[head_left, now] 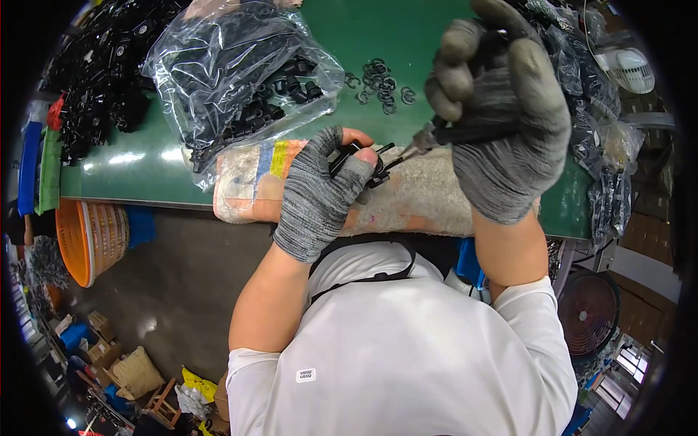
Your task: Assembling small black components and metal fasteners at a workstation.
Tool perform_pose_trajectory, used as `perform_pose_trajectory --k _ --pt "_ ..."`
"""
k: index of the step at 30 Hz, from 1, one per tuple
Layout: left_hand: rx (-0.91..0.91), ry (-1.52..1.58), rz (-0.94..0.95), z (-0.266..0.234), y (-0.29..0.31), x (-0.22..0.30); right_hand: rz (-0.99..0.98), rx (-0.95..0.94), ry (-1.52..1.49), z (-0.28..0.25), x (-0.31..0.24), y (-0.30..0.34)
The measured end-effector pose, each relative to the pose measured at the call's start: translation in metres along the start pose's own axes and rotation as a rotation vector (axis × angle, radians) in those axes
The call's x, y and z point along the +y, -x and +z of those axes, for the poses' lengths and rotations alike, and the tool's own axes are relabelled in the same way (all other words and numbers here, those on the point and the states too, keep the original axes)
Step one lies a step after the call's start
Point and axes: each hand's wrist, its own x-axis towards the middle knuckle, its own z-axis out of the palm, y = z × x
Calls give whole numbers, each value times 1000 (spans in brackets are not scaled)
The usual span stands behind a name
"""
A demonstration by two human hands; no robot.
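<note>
My left hand [320,190], in a grey knit glove with bare fingertips, is closed round a small black plastic part [378,174]. Much of that part is hidden by the thumb and fingers. Gloved in grey with stained fingertips, my right hand [502,109] grips what looks like a pair of pliers [422,140] by its dark handle. The metal tip points left and sits close beside the black part; whether they touch I cannot tell. Both hands are over a worn, light cloth pad [429,190] at the table's near edge.
On the green table [349,36] lie several small dark ring clips [378,80]. A clear plastic bag [240,80] of black parts stands left of them, with a pile of black pieces [109,80] farther left. An orange basket [80,240] is below the table. Bagged parts [611,174] hang at right.
</note>
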Motion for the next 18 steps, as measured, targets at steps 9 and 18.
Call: perform_pose_trajectory --k 9,18 --pt "-71 -7 -104 -2 -1 1 -28 -227 94 -28 28 -2" --pt "-242 -186 110 -29 1 2 -170 -1198 -11 -59 21 -51"
